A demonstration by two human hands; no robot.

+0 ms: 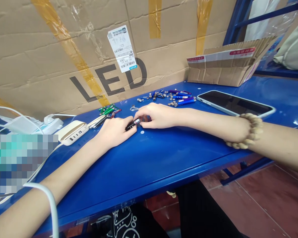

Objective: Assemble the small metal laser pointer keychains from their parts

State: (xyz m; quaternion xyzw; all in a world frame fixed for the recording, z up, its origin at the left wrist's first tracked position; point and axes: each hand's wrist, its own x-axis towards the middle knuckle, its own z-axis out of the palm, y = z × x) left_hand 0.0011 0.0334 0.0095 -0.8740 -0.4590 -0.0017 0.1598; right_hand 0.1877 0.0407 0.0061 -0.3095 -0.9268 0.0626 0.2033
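Near the middle of the blue table, my left hand [116, 132] is closed around one end of a small black pen-shaped tube [133, 124] with a white and red label. My right hand [157, 115] pinches at its other end, where something dark red shows between the fingers; whether that belongs to the tube I cannot tell. Just beyond my right fingers lies a small metal clip with a loop [134, 108]. Behind my left hand is a pile of green, white and dark slim tubes [106, 112]. Blue and purple tubes [185, 99] with silver ends lie past my right hand.
A large cardboard box [164, 62] printed LED stands along the back. An opened carton [213, 72] and a phone [234, 103] are at the right. A white charger block [73, 132] with cables sits at the left, by a blurred patch. The blue table [149, 165] ends close to my legs.
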